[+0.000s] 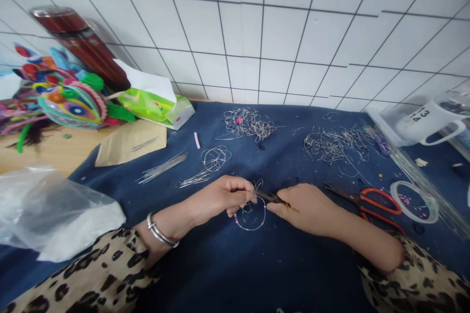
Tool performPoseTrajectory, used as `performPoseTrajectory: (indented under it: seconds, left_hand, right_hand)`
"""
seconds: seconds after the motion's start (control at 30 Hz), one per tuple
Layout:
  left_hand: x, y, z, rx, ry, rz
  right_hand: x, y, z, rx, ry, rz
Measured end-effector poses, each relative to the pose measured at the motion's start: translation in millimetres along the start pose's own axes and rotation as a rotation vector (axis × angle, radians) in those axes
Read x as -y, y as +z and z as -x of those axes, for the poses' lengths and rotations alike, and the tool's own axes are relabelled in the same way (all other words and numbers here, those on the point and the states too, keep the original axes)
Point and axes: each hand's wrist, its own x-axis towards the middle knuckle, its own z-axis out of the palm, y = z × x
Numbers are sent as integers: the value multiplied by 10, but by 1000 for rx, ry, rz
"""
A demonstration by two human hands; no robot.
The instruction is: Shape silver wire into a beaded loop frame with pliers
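Observation:
My left hand (220,195) pinches a small looped wire piece (251,212) with pink beads, held just above the dark blue cloth (235,274). My right hand (308,205) is closed on a slim dark tool, probably pliers (270,197), whose tip meets the wire at the top of the loop. A silver bangle sits on my left wrist. Both sleeves are leopard print.
Orange-handled scissors (370,201) and a clear tape roll (414,200) lie right of my hands. Tangled wire heaps (334,144) and wire coils (249,124) lie behind, straight wire bundles (163,167) at left. A plastic bag (51,215), colourful ornaments (69,102), a tissue pack and a mug (429,122) stand at the edges.

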Motion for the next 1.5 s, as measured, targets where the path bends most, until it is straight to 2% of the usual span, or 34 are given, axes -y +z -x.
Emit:
performPoseTrajectory:
  seconds: [0.37, 0.77, 1.0, 1.2, 1.5]
  left_hand:
    - [-14, 11, -1, -8, -26, 19]
    - [17, 0, -3, -39, -15, 20]
    - [-15, 11, 13, -4, 3, -57]
    - [-65, 39, 31, -24, 4, -187]
    - [-70, 43, 29, -39, -16, -213]
  right_hand:
    - [24, 33, -20, -52, -13, 58]
    - [-16, -12, -23, -34, -40, 88]
    - [-33, 0, -4, -125, -73, 151]
    - [20, -13, 26, -223, -34, 261]
    - [61, 38, 26, -304, -8, 354]
